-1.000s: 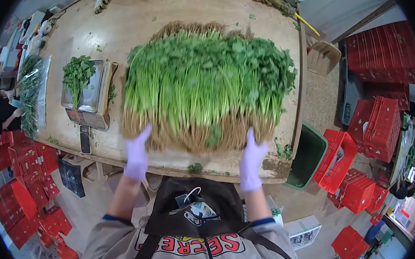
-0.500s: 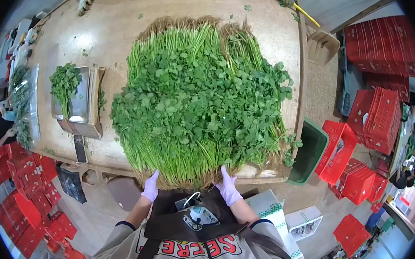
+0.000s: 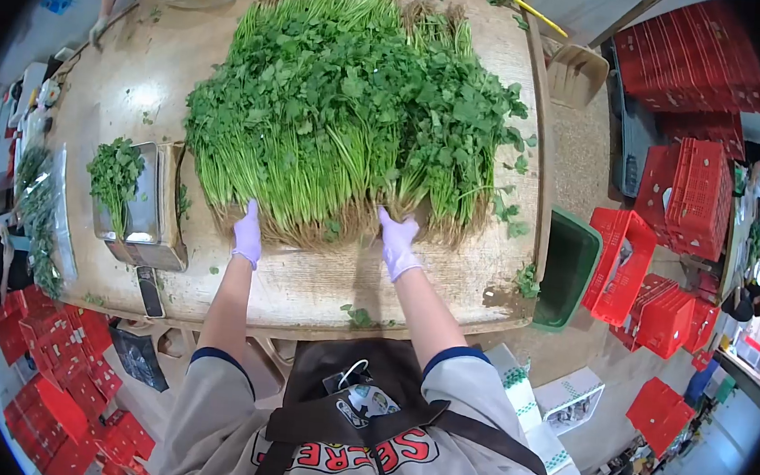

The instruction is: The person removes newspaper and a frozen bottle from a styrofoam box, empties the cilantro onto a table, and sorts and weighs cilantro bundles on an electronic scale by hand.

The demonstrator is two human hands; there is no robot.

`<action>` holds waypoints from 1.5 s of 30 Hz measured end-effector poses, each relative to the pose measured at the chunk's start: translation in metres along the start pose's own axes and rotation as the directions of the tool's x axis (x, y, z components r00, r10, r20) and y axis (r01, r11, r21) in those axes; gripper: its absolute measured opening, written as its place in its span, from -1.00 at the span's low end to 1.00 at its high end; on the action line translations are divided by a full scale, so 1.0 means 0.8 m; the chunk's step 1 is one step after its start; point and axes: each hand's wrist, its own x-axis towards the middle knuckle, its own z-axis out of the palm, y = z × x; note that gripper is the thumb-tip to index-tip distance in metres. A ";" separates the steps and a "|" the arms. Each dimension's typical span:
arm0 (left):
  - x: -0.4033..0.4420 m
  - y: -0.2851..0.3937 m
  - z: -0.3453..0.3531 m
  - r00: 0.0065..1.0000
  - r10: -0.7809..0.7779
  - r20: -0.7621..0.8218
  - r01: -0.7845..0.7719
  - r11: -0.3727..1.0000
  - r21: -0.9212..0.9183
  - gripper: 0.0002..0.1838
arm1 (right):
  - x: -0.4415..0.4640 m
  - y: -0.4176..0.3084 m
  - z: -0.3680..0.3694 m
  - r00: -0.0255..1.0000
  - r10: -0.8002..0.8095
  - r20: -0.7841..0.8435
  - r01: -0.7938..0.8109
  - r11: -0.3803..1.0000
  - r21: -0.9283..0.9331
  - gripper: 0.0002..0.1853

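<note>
A broad pile of leafy green herbs [image 3: 319, 108] that look like coriander lies on the wooden table [image 3: 304, 290], with brown roots along its near and far edges. My left hand [image 3: 248, 236], in a lilac glove, touches the near root edge at the left, one digit stretched forward. My right hand [image 3: 398, 246], gloved alike, rests against the same edge nearer the middle, its thumb apart. Neither hand shows a firm grip; some fingers are hidden low by the roots. Loose leaves [image 3: 357, 316] lie between the pile and my body.
Left of the pile, a scale [image 3: 169, 207] bears a small herb bunch [image 3: 114, 181]. A green bin [image 3: 569, 270] stands beyond the table's right edge, with red crates [image 3: 619, 261] beyond it. At the far left corner is another person's hand [image 3: 99, 32].
Both hands have moved forward, away from my body, and the herb pile has shifted the same way. A strip of tabletop now shows near me. The other person's hand has moved left in view.
</note>
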 end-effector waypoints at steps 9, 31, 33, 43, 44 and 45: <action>-0.118 -0.140 -0.123 0.994 0.069 -0.083 -0.071 0.997 -0.017 -0.39 | -0.182 0.087 -0.068 0.968 0.245 0.059 -0.251 0.957 0.148 -0.46; -0.108 -0.210 -0.186 0.967 -0.252 -0.043 0.256 0.952 0.166 -0.22 | 0.092 -0.215 -0.021 0.936 -0.348 -0.050 -0.023 0.081 -0.996 0.49; -0.101 -0.224 -0.197 0.956 -0.289 -0.058 0.294 0.928 0.230 -0.22 | 0.102 -0.218 -0.037 0.927 -0.356 -0.115 -0.047 0.195 -0.980 0.44; -0.085 -0.260 -0.199 0.944 -0.329 0.027 0.328 0.944 0.043 -0.22 | 0.225 -0.214 -0.269 0.981 -0.178 0.075 0.187 0.973 -0.136 -0.56; -0.083 -0.263 -0.198 0.946 -0.324 0.026 0.323 0.946 0.031 -0.21 | 0.219 -0.216 -0.279 0.980 -0.183 0.073 0.192 0.972 -0.138 -0.56; -0.082 -0.266 -0.201 0.930 -0.366 0.048 0.363 0.930 0.058 -0.18 | 0.213 -0.215 -0.286 0.976 -0.192 0.107 0.199 0.978 -0.064 -0.55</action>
